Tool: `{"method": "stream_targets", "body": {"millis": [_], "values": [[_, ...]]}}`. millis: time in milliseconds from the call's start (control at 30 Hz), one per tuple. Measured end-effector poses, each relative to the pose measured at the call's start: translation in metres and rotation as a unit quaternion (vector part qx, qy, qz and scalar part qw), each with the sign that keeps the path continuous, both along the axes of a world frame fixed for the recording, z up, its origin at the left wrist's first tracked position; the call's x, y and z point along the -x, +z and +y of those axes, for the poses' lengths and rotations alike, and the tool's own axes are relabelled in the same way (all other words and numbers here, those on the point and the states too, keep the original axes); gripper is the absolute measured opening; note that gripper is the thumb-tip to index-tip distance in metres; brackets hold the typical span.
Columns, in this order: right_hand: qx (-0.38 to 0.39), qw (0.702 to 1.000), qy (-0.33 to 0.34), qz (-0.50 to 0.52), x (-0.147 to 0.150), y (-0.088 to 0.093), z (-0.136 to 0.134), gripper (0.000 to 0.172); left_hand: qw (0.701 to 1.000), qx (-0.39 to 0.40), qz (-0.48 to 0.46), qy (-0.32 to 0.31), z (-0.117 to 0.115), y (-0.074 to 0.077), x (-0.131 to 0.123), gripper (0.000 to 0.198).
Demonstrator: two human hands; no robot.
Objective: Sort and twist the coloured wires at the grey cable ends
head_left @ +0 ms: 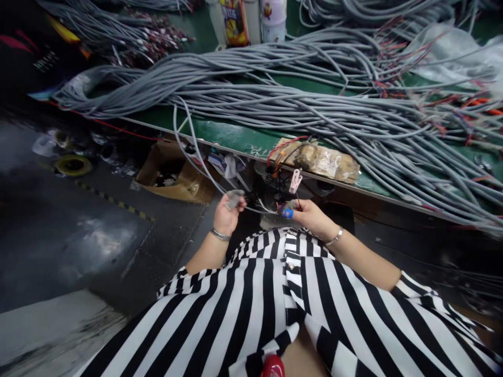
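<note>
My left hand (227, 215) is closed at the front of the bench, its fingers pinched near a small dark part with thin wires; a greyish cover sits on a finger. Facing it, my right hand (312, 217) is pinched on the coloured wires, a blue wrap (288, 213) on one digit. Thin pale wires (267, 207) run between the two hands. From the bench a grey cable (192, 131) loops down toward my left hand. Just above my right hand hangs a pale pink clip (295, 180). The exact part in my left fingers is too small to make out.
Long bundles of grey cable (251, 99) cover the green bench (220, 132). A taped block (326, 161) with wires lies at its front edge. Below stand a cardboard box (176, 180) and a yellow roll (73, 165). Containers (274, 21) and clear plastic (451, 52) are farther back.
</note>
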State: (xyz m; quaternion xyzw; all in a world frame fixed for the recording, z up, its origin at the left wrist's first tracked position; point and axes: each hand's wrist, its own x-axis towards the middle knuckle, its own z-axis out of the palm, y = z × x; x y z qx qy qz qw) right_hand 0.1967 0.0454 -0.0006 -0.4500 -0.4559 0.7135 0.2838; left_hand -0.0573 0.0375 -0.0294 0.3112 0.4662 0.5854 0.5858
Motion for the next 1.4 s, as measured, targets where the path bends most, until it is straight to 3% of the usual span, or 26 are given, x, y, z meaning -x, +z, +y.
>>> {"method": "stream_targets", "body": {"millis": [67,133,200,233,433,633,733,833,900,967,1100,1200,1267,1333,1400], "values": [[0.006,1.000,-0.007,0.014,0.002,-0.001,0.000,0.039,0.975,-0.045,0.183,-0.117,0.001,-0.010,-0.005,0.028],[0.009,1.000,-0.015,0.022,0.004,-0.001,-0.001,0.040,0.912,-0.110,0.301,-0.256,0.001,-0.015,-0.015,0.027],[0.009,0.999,-0.030,0.023,0.004,-0.003,-0.001,0.041,0.867,-0.155,0.334,-0.335,0.001,-0.016,-0.025,0.024],[0.007,0.999,-0.040,0.022,0.004,-0.004,-0.002,0.041,0.865,-0.161,0.326,-0.346,0.001,-0.015,-0.029,0.026],[-0.083,0.995,-0.054,0.027,-0.002,-0.007,0.000,0.045,0.948,-0.071,0.173,-0.258,-0.006,-0.006,-0.039,0.042],[-0.106,0.993,0.025,0.035,0.011,0.000,0.003,0.075,0.959,-0.020,0.138,-0.246,-0.011,-0.006,-0.039,0.044],[-0.104,0.992,0.033,0.068,0.022,0.002,0.002,0.063,0.961,-0.011,0.132,-0.242,-0.013,-0.008,-0.036,0.043],[-0.164,0.986,0.036,0.009,0.026,0.000,0.003,0.043,0.961,-0.007,0.137,-0.241,-0.015,-0.009,-0.033,0.040],[-0.264,0.961,0.037,-0.079,0.025,0.000,0.004,0.035,0.958,-0.007,0.150,-0.244,-0.016,-0.008,-0.032,0.037],[-0.362,0.914,0.056,-0.172,0.021,0.002,0.004,0.031,0.955,-0.010,0.157,-0.253,-0.017,-0.006,-0.032,0.035],[-0.462,0.815,0.144,-0.317,0.014,0.016,0.003,0.014,0.948,-0.015,0.155,-0.279,-0.016,-0.002,-0.032,0.035],[-0.491,0.757,0.197,-0.384,0.007,0.025,0.002,0.012,0.953,-0.011,0.144,-0.265,-0.014,0.000,-0.032,0.037],[-0.483,0.728,0.206,-0.441,-0.002,0.025,0.003,0.011,0.969,-0.006,0.112,-0.221,-0.013,0.000,-0.031,0.040],[-0.455,0.717,0.197,-0.490,-0.012,0.021,0.006,0.011,0.984,-0.004,0.076,-0.160,-0.012,0.000,-0.029,0.042],[-0.424,0.728,0.172,-0.511,-0.022,0.018,0.007,0.011,0.992,-0.005,0.054,-0.112,-0.012,0.000,-0.026,0.043]]}}
